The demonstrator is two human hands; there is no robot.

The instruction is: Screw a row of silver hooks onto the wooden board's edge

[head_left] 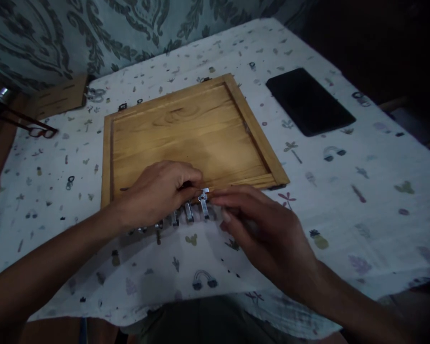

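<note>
A shallow wooden tray or panel with a raised frame (197, 138) lies on the table. Along its near edge hangs a row of small shiny metal clips (188, 211), several in number. My left hand (161, 191) bends over this edge, its thumb and forefinger pinched at the rightmost metal clip (204, 203). Across from it, my right hand (265, 224) has its fingers stretched toward the same clip, the thumb a little apart below them. Whether the right fingertips touch the clip is unclear. My left hand hides part of the tray's near edge and some clips.
A dark tablet (310, 101) lies right of the tray on a patterned white cloth (344, 200). Brown-framed glasses (43, 131) and a piece of cardboard (60, 98) are at the left. Patterned fabric (129, 28) stands behind the table.
</note>
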